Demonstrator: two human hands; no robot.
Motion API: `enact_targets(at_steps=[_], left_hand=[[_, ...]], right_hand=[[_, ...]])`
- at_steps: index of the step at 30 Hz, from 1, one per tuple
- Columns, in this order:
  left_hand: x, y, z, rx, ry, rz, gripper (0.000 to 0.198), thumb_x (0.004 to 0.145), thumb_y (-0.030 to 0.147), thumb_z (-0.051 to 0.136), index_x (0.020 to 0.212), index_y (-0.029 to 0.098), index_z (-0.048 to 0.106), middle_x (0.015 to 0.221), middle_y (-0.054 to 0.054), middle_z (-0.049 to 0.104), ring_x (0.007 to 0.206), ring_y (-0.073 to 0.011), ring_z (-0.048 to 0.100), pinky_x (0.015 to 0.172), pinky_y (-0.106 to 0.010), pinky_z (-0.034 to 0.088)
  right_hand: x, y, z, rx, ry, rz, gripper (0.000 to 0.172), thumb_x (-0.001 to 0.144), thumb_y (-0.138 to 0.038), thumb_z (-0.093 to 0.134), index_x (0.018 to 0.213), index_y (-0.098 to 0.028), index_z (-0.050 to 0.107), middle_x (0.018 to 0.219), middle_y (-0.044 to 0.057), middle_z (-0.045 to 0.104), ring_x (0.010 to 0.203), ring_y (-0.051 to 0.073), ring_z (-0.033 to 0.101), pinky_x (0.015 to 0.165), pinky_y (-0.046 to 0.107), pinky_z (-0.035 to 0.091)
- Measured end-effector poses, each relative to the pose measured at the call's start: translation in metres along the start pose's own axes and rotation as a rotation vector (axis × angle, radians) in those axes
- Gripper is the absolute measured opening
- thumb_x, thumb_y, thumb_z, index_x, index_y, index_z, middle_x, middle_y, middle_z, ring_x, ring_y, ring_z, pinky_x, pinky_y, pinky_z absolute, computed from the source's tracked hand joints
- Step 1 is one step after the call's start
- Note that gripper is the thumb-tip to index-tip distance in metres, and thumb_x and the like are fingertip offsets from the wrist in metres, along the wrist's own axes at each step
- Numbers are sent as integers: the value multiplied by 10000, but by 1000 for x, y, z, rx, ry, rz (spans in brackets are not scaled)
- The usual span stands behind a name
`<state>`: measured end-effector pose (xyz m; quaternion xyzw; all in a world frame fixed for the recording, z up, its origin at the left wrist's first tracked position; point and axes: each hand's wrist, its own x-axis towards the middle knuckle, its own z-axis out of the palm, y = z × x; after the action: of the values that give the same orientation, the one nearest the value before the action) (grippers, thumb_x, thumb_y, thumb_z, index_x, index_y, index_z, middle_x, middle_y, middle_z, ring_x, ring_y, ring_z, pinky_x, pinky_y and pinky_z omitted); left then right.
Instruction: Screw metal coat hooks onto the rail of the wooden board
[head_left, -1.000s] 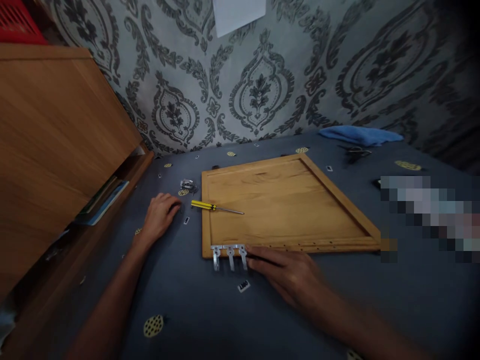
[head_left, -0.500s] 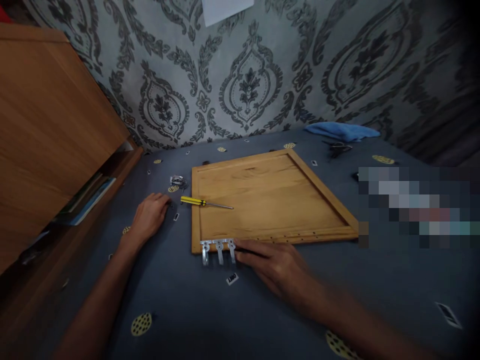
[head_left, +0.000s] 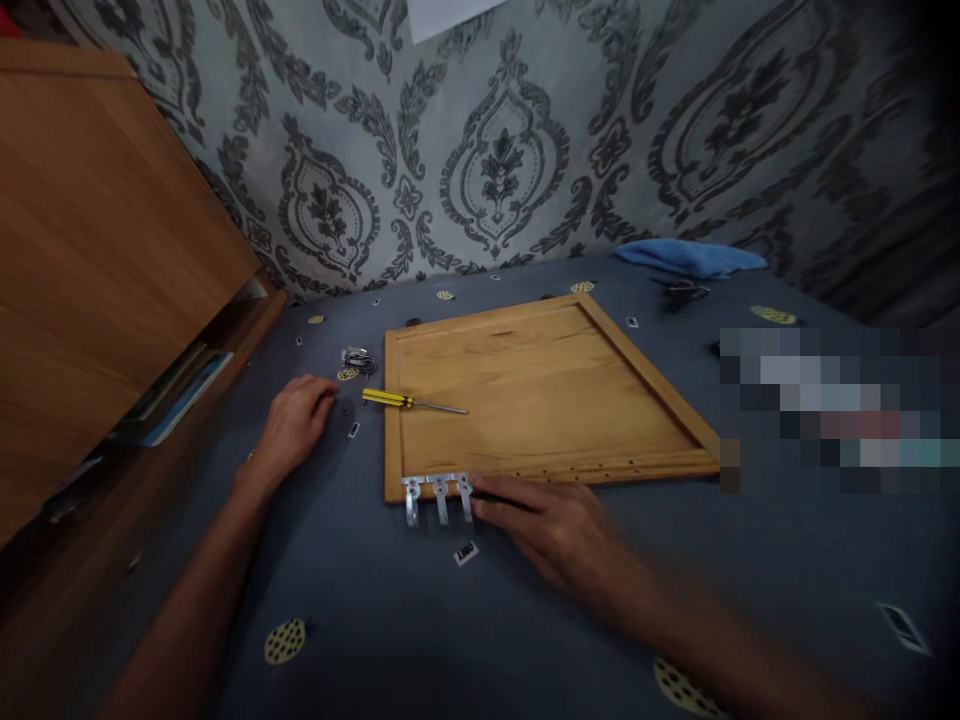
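Observation:
A wooden panel [head_left: 517,385] with a raised frame lies flat on the dark patterned cloth. Along its near edge, at the left corner, is a silver metal hook rail [head_left: 439,486] with three hooks showing. My right hand [head_left: 559,520] grips this rail at its right end, and its fingers hide whatever continues there. Left of the panel, my left hand [head_left: 300,415] is low over the cloth, thumb and fingers drawn together; what they hold, if anything, is too small to make out. Tiny dark pieces [head_left: 345,408] lie beside its fingertips. Across the panel's left side rests a yellow-handled screwdriver [head_left: 388,398].
Beyond my left hand sits a small bundle of metal parts [head_left: 358,361]. A wooden cabinet [head_left: 112,220] stands at the left. At the back right are a blue cloth [head_left: 690,257] and a dark tool [head_left: 681,292]. Patterned wall covering [head_left: 420,150] rises behind the panel.
My left hand has shifted slightly up and away from the tiny dark pieces, which show more clearly. My right hand stays on the hook rail.

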<state>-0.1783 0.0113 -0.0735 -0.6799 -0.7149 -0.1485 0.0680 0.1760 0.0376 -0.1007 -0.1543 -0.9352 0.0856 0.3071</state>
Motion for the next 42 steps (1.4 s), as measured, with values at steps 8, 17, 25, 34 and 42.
enact_targets(at_steps=[8, 17, 25, 34, 42], left_hand=[[-2, 11, -3, -116, -3, -9, 236, 970, 356, 562, 1020, 138, 639, 939, -38, 659, 812, -154, 631, 773, -354, 547], [0, 30, -9, -283, -19, 19, 218, 907, 244, 470, 982, 174, 663, 927, -47, 664, 799, -175, 599, 747, -311, 456], [-3, 55, -11, -521, -125, 19, 161, 870, 292, 530, 907, 179, 638, 794, -10, 638, 688, -143, 562, 635, -259, 416], [-6, 70, 1, -694, -213, 9, 146, 829, 291, 590, 858, 169, 665, 799, -31, 684, 725, -158, 619, 675, -267, 475], [-4, 76, -12, -644, -314, 45, 114, 805, 274, 640, 747, 178, 663, 720, 1, 674, 678, -151, 595, 630, -250, 428]], right_hand=[[-3, 2, 2, -5, -31, 6, 352, 859, -11, 534, 1029, -243, 737, 1147, 40, 761, 895, 174, 756, 698, 272, 596], [-2, 2, 2, -2, 1, -17, 356, 842, 9, 547, 1035, -229, 729, 1125, 49, 767, 867, 180, 760, 672, 271, 597], [1, 1, 1, 13, 17, -27, 337, 846, 18, 538, 1005, -214, 723, 1095, 53, 774, 872, 178, 762, 672, 263, 602], [-1, 1, 0, 7, 0, -20, 322, 846, 14, 560, 1007, -209, 726, 1114, 57, 769, 869, 184, 764, 669, 270, 604], [0, 1, -1, 6, -58, 3, 298, 874, -19, 568, 1018, -222, 732, 1131, 46, 764, 893, 163, 752, 700, 245, 587]])
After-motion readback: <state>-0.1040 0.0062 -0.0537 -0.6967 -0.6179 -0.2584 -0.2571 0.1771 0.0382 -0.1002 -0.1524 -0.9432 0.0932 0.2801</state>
